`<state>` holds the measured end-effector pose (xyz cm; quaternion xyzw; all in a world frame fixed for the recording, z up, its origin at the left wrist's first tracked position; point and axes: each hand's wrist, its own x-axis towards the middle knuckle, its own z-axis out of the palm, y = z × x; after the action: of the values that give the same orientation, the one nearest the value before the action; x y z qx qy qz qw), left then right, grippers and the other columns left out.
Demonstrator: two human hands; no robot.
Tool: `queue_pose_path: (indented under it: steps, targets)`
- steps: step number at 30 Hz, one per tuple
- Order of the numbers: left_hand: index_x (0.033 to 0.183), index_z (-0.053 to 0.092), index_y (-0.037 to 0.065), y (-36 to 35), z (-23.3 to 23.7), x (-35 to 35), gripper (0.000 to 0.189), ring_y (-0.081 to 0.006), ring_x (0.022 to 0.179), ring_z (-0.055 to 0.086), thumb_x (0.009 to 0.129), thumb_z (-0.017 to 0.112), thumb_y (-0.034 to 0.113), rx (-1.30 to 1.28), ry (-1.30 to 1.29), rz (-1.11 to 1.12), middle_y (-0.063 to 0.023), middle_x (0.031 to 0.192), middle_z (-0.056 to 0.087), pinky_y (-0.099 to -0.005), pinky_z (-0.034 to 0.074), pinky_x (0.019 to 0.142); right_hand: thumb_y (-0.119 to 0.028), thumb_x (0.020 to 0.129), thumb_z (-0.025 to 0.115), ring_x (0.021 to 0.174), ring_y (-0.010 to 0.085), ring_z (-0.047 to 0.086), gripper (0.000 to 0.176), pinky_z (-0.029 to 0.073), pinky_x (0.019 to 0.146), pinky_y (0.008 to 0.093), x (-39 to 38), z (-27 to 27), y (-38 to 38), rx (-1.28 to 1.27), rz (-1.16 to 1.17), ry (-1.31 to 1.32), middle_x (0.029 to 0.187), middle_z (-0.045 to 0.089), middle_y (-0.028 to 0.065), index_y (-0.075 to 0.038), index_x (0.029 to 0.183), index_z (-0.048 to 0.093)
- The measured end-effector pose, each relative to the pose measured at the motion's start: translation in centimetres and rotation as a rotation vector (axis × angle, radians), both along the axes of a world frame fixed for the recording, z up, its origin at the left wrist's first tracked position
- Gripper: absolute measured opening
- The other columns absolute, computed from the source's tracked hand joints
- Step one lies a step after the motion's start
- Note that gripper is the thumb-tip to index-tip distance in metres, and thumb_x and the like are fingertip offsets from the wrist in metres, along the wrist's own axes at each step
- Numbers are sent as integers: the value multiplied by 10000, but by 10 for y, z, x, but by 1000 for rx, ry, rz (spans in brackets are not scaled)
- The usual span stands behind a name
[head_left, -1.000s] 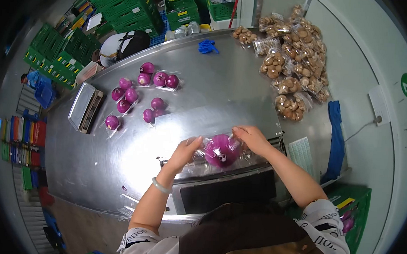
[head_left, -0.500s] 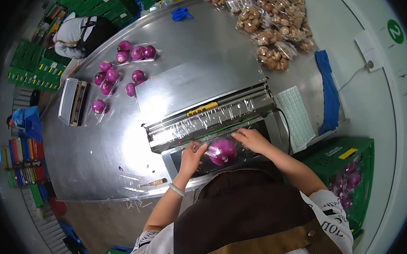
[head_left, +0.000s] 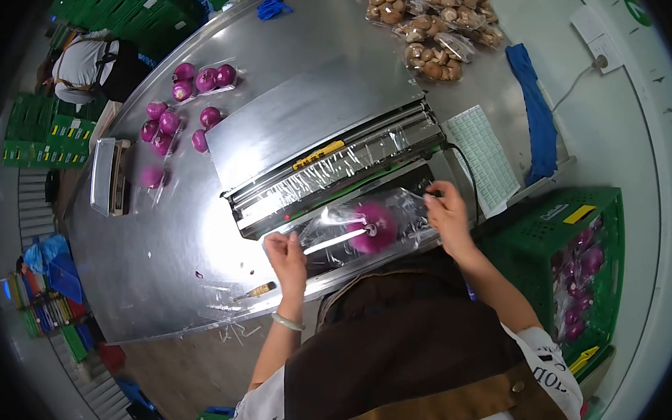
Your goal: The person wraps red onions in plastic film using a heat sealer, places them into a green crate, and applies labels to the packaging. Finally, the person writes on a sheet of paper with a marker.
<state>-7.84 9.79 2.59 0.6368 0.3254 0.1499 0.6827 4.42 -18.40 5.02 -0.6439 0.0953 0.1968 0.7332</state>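
A purple-red onion (head_left: 373,229) sits in front of me at the near side of the film-wrapping machine (head_left: 331,171). Clear plastic film (head_left: 327,223) spreads out around it to both sides. My left hand (head_left: 287,259) is closed on the film's left edge, and a green bangle circles that wrist. On the other side, my right hand (head_left: 448,215) pinches the film's right end, held out from the onion. Whether a tray lies under the onion cannot be made out through the shiny film.
More red onions (head_left: 164,126), several in trays, stand at the left beside a scale (head_left: 111,177). Bagged mushrooms (head_left: 437,58) lie at the back. A knife (head_left: 260,290) is near the front edge. A green crate (head_left: 550,223) holding onions stands right; a person (head_left: 91,68) bends over far left.
My hands have moved apart, left hand leftward and right hand rightward, drawing the film out on both sides of the onion. The view has shifted slightly.
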Motion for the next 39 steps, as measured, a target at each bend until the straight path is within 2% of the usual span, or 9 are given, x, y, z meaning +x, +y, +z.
queue_pose_path:
  steps: [12,15,19,25,30,32,34,36,39]
  targets:
    - [1015,544,102,-48,-39,62,264,-287,650,614,757,578,55,1358,-84,-862,-89,857,585,-404,501,550,-88,925,579,581,173,549,157,462,592,321,-85,-161,-43,-628,-440,-163,706,600,90,-57,1050,490]
    - [1003,534,81,-93,-34,81,220,-192,635,593,798,580,14,1255,-345,-1096,-61,785,547,-338,491,581,-86,920,572,911,144,589,155,468,733,308,-93,-155,-22,-68,-314,-194,1018,607,78,-58,1064,521]
    - [953,493,56,-113,-28,83,146,-32,606,444,892,615,3,-219,65,-994,33,705,453,-208,385,532,-150,935,562,963,157,585,217,469,786,316,-121,-63,-33,661,-143,361,1061,612,80,-38,1121,563]
    - [956,470,51,-131,68,60,187,-57,673,453,874,637,27,-683,-120,-1257,-2,790,486,-188,383,603,-230,947,555,974,142,572,260,460,801,276,-106,60,-29,296,484,271,1022,612,67,-29,1105,598]
    - [1076,506,69,-149,102,53,287,-269,1007,517,862,661,181,-640,-427,-1453,-136,971,553,-412,397,951,-237,911,551,1001,128,576,261,477,789,280,-120,-16,0,90,708,-275,1080,594,71,-8,1021,613]
    - [1386,382,126,-156,93,32,558,-457,1313,347,922,520,403,-1025,-218,-1416,-241,1471,278,-536,269,1106,-226,885,563,955,175,608,227,489,737,321,-99,23,-29,-346,842,-223,1008,622,102,-30,982,624]
    - [1442,324,87,-169,138,31,698,-330,1359,328,865,627,338,-1472,239,-1306,-181,1488,312,-434,325,1091,-214,858,575,909,222,640,193,502,685,362,-78,52,-65,-778,968,-130,936,651,133,-51,943,635]
    - [1431,335,68,-186,148,46,695,-280,1333,382,855,641,309,-1057,509,-1492,-170,1459,361,-374,358,1072,-303,896,554,871,318,625,283,490,724,423,-77,80,-109,-677,262,-347,916,654,147,-40,977,620]
    - [1405,361,53,-217,147,60,650,-246,1299,424,859,634,274,-747,603,-1728,-160,1414,409,-337,380,1053,-418,929,504,832,351,617,404,493,710,456,-89,168,-124,-482,212,-566,886,642,155,-44,1073,557]
